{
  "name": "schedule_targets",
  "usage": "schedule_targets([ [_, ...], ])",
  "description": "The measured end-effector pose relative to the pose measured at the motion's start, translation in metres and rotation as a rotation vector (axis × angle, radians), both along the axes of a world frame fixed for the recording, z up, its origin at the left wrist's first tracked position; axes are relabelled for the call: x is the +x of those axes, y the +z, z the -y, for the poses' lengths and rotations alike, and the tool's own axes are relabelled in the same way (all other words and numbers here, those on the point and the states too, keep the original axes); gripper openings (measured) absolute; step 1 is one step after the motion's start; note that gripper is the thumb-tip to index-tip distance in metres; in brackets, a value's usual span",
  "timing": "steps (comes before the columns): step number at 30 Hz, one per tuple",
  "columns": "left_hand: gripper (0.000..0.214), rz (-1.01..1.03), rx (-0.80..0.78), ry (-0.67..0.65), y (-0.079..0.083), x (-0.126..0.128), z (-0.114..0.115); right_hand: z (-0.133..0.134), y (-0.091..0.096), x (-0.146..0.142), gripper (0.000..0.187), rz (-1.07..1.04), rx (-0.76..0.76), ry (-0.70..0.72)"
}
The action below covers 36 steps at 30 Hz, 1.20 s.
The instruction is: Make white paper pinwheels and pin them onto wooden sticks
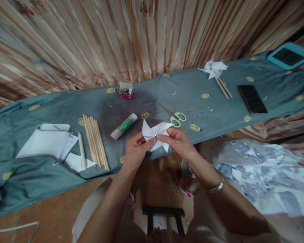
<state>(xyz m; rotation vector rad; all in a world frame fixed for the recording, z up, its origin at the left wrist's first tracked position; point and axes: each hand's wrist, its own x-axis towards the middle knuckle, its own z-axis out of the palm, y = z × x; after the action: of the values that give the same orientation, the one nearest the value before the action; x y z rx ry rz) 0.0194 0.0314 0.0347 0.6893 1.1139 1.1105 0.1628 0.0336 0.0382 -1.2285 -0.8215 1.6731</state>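
Note:
A white paper pinwheel (155,130) is held between both hands over the table's near edge. My left hand (136,148) pinches its left side, thumb on the front. My right hand (178,141) grips the right side, its thumb tip beside a small shiny pin head at the centre. Just behind the pinwheel lie scissors (177,118) with light green handles. A glue stick (124,126) with a green label rests left of them. Farther back stands an open red box (126,90) of small metal pins.
Wooden sticks (96,143), a white pen (82,150) and paper sheets (44,143) lie at left. At right are finished pinwheels (214,69) on sticks, a phone (252,99) and a blue-framed device (290,55). A plastic bag of paper scraps (266,172) sits below right.

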Motion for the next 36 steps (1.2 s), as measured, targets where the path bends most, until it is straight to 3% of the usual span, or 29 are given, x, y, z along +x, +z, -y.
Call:
schedule_targets([
  [12, 0.042, -0.033, 0.083, -0.007, 0.003, -0.013, 0.001, -0.002, 0.002, 0.0, 0.031, 0.046, 0.004, -0.005],
  [19, 0.045, -0.127, 0.167, 0.132, 0.011, -0.04, 0.003, -0.002, 0.002, 0.002, 0.029, 0.051, 0.02, -0.001],
  [22, 0.032, -0.325, 0.217, 0.23, 0.014, -0.059, 0.003, -0.002, 0.001, 0.005, 0.028, 0.058, 0.041, -0.013],
  [25, 0.023, -0.717, 0.311, 0.28, 0.014, -0.088, 0.0, -0.002, 0.0, 0.007, 0.027, 0.05, 0.049, -0.018],
  [29, 0.027, -1.24, 0.362, 0.133, 0.008, -0.124, -0.004, -0.002, 0.0, 0.01, 0.027, 0.052, 0.041, -0.027],
  [36, 0.034, -1.587, 0.296, -0.013, -0.003, -0.141, -0.005, -0.003, 0.001, 0.014, 0.026, 0.022, 0.025, -0.045],
])
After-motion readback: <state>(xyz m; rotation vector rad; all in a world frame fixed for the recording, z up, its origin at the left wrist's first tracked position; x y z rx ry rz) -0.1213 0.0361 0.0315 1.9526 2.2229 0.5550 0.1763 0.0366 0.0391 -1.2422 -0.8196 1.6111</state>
